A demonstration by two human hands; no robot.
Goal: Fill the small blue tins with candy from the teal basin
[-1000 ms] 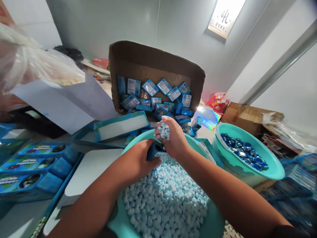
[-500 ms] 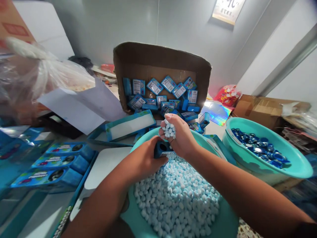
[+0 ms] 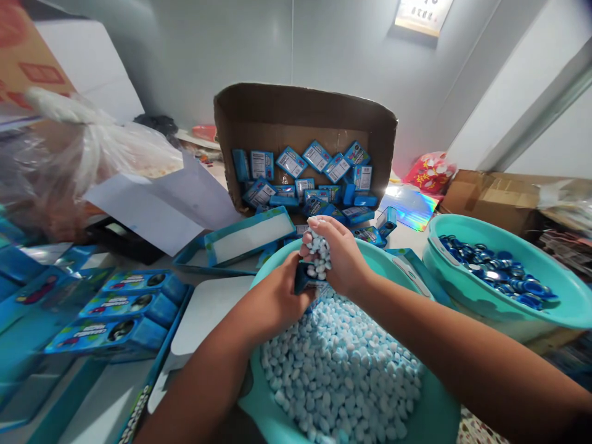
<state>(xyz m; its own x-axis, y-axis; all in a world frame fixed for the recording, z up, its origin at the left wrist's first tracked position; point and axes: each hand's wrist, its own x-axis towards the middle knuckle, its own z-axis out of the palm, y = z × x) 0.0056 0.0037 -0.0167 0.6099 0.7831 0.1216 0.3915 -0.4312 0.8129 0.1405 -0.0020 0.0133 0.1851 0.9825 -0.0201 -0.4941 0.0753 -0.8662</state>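
My left hand [image 3: 282, 287] grips a small dark blue box [image 3: 303, 277], its opening facing up, over a turquoise basin [image 3: 268, 413]. Just above that opening, my right hand [image 3: 340, 253] is cupped round a handful of pale blue and white candies [image 3: 318, 246]. The handful is tipped, and candies lie at the mouth of the box. Below both hands, a deep heap of the same candies [image 3: 342, 370] fills the basin. My fingers cover most of the box.
A tilted carton [image 3: 300, 102] behind the basin holds many blue packs [image 3: 291, 161]. To the right, another turquoise basin [image 3: 568, 277] contains shiny blue pieces [image 3: 499, 265]. Blue boxes with round windows [image 3: 124, 305] sit in a tray at left, near a tied plastic bag [image 3: 106, 142].
My right hand has tipped the candies down toward the box, and they now cover its opening. The view has shifted slightly, moving the surroundings a little rightward.
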